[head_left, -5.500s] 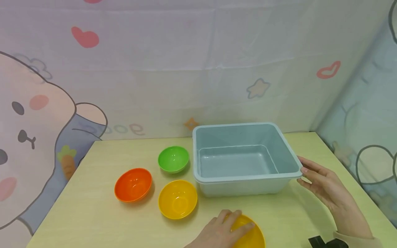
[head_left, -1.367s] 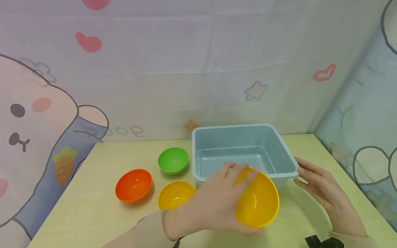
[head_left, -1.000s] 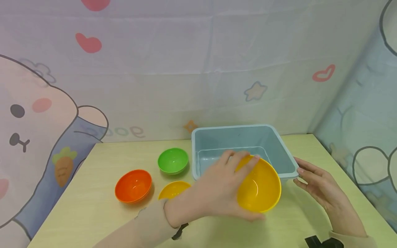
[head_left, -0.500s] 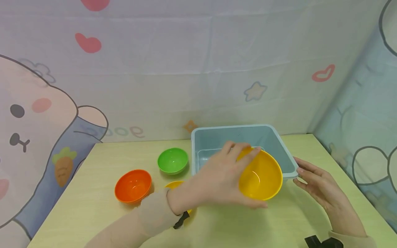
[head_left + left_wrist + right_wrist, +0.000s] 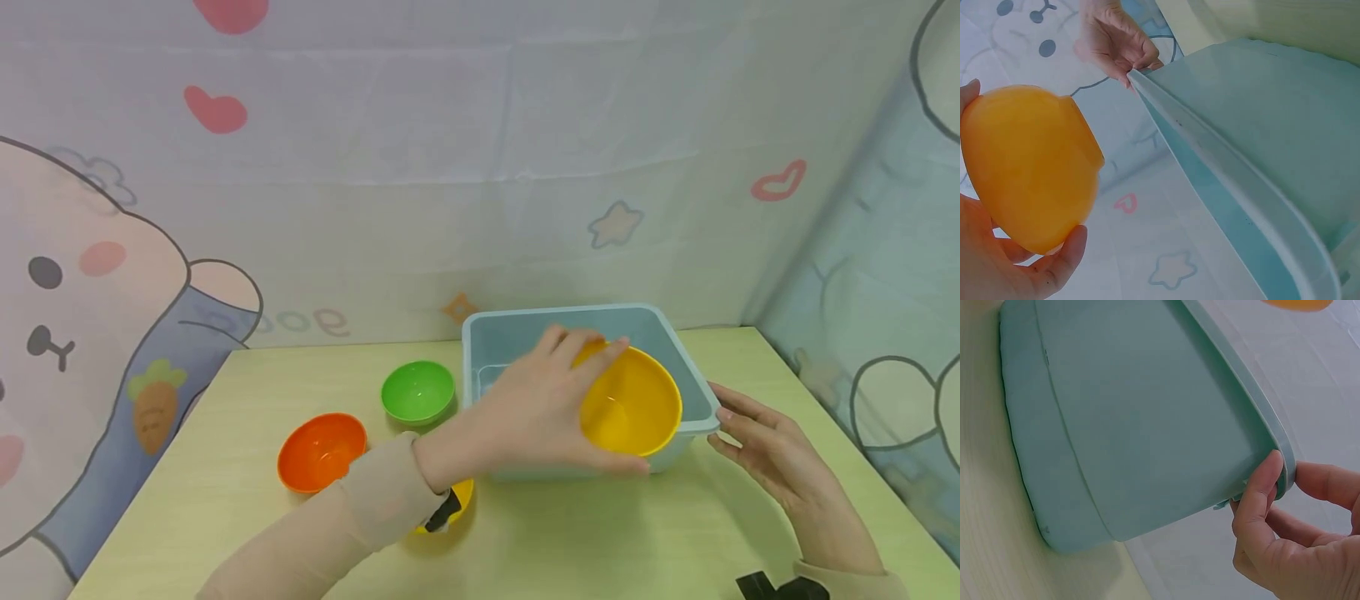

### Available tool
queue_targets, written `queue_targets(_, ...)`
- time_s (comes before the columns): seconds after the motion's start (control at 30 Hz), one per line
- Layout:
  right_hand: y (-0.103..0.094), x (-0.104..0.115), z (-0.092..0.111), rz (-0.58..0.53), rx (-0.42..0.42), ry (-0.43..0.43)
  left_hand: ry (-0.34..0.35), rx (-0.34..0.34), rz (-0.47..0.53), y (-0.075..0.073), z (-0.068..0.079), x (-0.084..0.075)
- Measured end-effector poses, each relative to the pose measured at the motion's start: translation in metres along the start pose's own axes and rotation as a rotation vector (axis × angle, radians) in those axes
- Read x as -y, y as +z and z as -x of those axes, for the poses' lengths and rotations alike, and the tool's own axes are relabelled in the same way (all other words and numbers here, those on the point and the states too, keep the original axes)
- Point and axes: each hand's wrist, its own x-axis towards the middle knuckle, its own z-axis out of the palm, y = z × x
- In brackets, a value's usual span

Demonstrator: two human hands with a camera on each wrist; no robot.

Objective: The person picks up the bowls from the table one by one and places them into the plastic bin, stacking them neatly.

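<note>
Bowl [image 5: 636,404] tilted, the left hand [image 5: 536,412] curls round it; the right hand [image 5: 780,454] pinches the basin [image 5: 510,335] by its rim, likely steadying it.

Plain yellow is shown by the held bowl [image 5: 637,408] and the half-hidden bowl [image 5: 463,500], green by the small bowl [image 5: 417,393] and orange-red by the leftmost bowl [image 5: 321,454], while the bin [image 5: 570,311] is coloured pale blue-green. The counter [image 5: 562,537] is tinted pale yellow with faint wood grain, and the sleeves [image 5: 330,517] are beige. The whitish cloth [image 5: 420,142] is printed with pinkish-red hearts [image 5: 215,111], a blue-outlined star [image 5: 616,225] and a blue-clad animal figure [image 5: 97,342] with an orange carrot [image 5: 156,412].
</note>
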Motion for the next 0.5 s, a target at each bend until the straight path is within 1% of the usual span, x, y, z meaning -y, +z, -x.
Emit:
queue_targets(0.23, -0.001, 0.000, 0.000, 0.001, 0.000, 0.003, -0.015, 0.021, 0.011, -0.003, -0.010, 0.001)
queue_targets(0.4, -0.001, 0.000, 0.000, 0.012, -0.004, 0.002, -0.034, 0.038, 0.023, -0.005, -0.017, 0.005)
queue_targets(0.5, -0.001, 0.000, 0.000, 0.014, -0.003, 0.004, -0.048, 0.053, 0.013, -0.005, -0.021, 0.009)
